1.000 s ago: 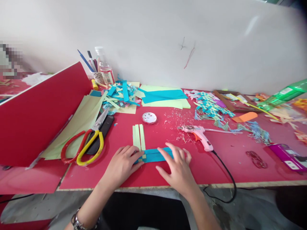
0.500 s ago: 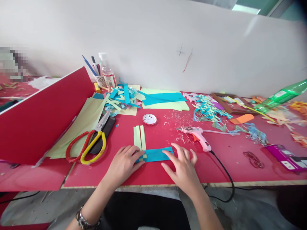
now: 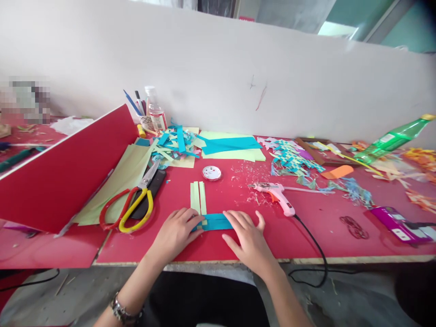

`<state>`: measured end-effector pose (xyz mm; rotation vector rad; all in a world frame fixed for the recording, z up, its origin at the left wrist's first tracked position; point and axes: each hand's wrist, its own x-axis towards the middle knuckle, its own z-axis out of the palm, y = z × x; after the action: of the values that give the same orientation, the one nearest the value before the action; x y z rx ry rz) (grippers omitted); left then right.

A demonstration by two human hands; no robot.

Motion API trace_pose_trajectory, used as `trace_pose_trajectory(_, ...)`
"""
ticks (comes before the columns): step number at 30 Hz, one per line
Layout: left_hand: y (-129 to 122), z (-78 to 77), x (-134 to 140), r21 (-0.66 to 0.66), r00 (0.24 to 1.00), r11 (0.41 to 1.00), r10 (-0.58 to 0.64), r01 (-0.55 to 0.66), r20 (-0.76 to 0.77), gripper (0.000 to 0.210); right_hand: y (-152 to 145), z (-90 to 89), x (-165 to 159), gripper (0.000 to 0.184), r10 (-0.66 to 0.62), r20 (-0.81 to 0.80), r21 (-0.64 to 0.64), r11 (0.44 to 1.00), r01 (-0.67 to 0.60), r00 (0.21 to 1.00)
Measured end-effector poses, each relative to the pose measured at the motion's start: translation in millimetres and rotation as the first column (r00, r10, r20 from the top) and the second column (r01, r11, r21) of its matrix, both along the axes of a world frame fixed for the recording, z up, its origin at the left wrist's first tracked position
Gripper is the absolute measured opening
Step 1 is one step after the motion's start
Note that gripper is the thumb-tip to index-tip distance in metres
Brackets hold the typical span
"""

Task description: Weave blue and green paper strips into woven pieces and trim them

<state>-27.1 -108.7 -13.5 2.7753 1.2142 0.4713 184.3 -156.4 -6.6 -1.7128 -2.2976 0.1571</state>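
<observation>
Blue paper strips lie flat side by side near the table's front edge. Pale green paper strips cross their left end in a small woven check and stand out away from me. My left hand grips that woven end, its fingers above and its thumb along the near edge, covering part of it. Over the right end of the blue strips, my right hand is open, fingertips on the paper and the thumb apart on the near side. It hides the strips' right end.
Scissors lie over a black object at left, by a red upright board. A pink glue gun with a trailing cord rests at right. Paper scraps, a round lid and a green bottle are farther back.
My right hand has slid left along the blue strips, its fingers now flatter and closer together over them. The left hand keeps its place. The view has tilted up slightly.
</observation>
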Motion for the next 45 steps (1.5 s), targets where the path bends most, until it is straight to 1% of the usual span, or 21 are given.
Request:
trace_pose_trajectory(3, 0.0, 0.2, -2.9, -0.022, 1.000, 1.000, -0.017, 0.017, 0.013, 0.023, -2.2, 0.9, -1.0, 0.043, -0.008, 0.006, 0.018, 1.000, 0.008, 1.000)
trace_pose_trajectory(6, -0.7, 2.4, -7.6, -0.052, 0.998, 0.997, -0.053, 0.055, 0.032, 0.022, -3.8, 3.2, -1.3, 0.039, -0.009, 0.001, 0.029, 1.000, 0.009, 1.000)
trace_pose_trajectory(11, -1.3, 9.4, -16.3, -0.118, 0.995, 0.989, -0.090, 0.093, 0.032, 0.024, -5.1, 9.0, -3.8, 0.031, 0.047, -0.036, 0.037, 0.998, -0.045, 0.998)
trace_pose_trajectory(13, 1.6, 12.1, -18.8, -0.162, 0.993, 0.982, -0.090, 0.101, 0.076, 0.023, -5.7, 9.8, -5.8, 0.030, 0.059, -0.055, 0.037, 0.998, -0.057, 0.997)
trace_pose_trajectory(15, 9.3, 14.5, -19.6, -0.202, 0.988, 0.976, -0.051, 0.081, 0.149, 0.024, -6.3, 9.6, -7.7, 0.030, 0.052, -0.083, 0.024, 0.998, -0.050, 0.995)
trace_pose_trajectory(17, 22.7, 17.0, -18.3, -0.209, 0.979, 0.978, 0.024, 0.019, 0.202, 0.027, -6.8, 8.5, -9.0, 0.030, 0.041, -0.106, 0.012, 0.999, -0.040, 0.994)
trace_pose_trajectory(20, 48.1, 21.6, -12.8, -0.192, 0.979, 0.980, 0.093, -0.057, 0.183, 0.032, -7.3, 6.9, -9.8, 0.029, 0.024, -0.118, 0.011, 1.000, -0.023, 0.993)
trace_pose_trajectory(21, 55.2, 23.3, -10.6, -0.173, 0.981, 0.982, 0.106, -0.077, 0.161, 0.033, -7.4, 6.7, -9.9, 0.028, 0.018, -0.122, 0.011, 1.000, -0.017, 0.992)
trace_pose_trajectory(23, 62.8, 26.6, -7.2, -0.163, 0.988, 0.983, 0.101, -0.081, 0.120, 0.032, -7.4, 7.1, -9.5, 0.028, 0.012, -0.128, 0.006, 1.000, -0.012, 0.992)
trace_pose_trajectory(24, 62.4, 27.8, -6.3, -0.163, 0.989, 0.983, 0.097, -0.078, 0.110, 0.031, -7.0, 8.0, -9.1, 0.027, 0.015, -0.127, 0.001, 1.000, -0.015, 0.992)
trace_pose_trajectory(26, 52.9, 28.0, -6.1, -0.167, 0.989, 0.982, 0.106, -0.087, 0.107, 0.028, -4.2, 11.2, -8.1, 0.025, 0.031, -0.117, -0.008, 0.999, -0.032, 0.993)
trace_pose_trajectory(28, 36.0, 24.1, -7.5, -0.163, 0.984, 0.978, 0.144, -0.126, 0.104, 0.027, 2.5, 16.4, -7.3, 0.026, 0.058, -0.112, -0.004, 0.998, -0.059, 0.992)
trace_pose_trajectory(30, 18.1, 16.7, -9.2, -0.158, 0.980, 0.975, 0.172, -0.156, 0.095, 0.029, 14.0, 22.5, -7.9, 0.030, 0.111, -0.119, 0.009, 0.994, -0.111, 0.987)
trace_pose_trajectory(33, 1.4, 4.7, -11.5, -0.105, 0.981, 0.980, 0.178, -0.169, 0.082, 0.026, 37.4, 29.0, -13.1, 0.044, 0.275, -0.082, 0.021, 0.961, -0.274, 0.958)
trace_pose_trajectory(35, -1.1, 0.3, -13.3, -0.083, 0.985, 0.987, 0.146, -0.139, 0.094, 0.025, 53.2, 29.1, -19.0, 0.052, 0.386, -0.026, 0.006, 0.923, -0.386, 0.922)
trace_pose_trajectory(37, 0.7, 0.0, -15.5, -0.082, 0.989, 0.992, 0.100, -0.091, 0.106, 0.024, 65.6, 25.6, -25.2, 0.055, 0.448, 0.025, -0.023, 0.894, -0.448, 0.893)
trace_pose_trajectory(40, 5.0, 4.3, -18.7, -0.102, 0.993, 0.994, 0.040, -0.029, 0.110, 0.024, 73.7, 18.2, -30.8, 0.053, 0.462, 0.084, -0.037, 0.887, -0.460, 0.883)
trace_pose_trajectory(42, 7.1, 7.6, -20.1, -0.120, 0.995, 0.993, 0.021, -0.009, 0.102, 0.025, 72.6, 15.8, -30.9, 0.047, 0.435, 0.099, 0.002, 0.899, -0.437, 0.895)
trace_pose_trajectory(45, 10.5, 10.3, -21.3, -0.136, 0.997, 0.991, 0.001, 0.009, 0.080, 0.026, 67.0, 16.9, -26.8, 0.036, 0.392, 0.094, 0.063, 0.915, -0.398, 0.915)
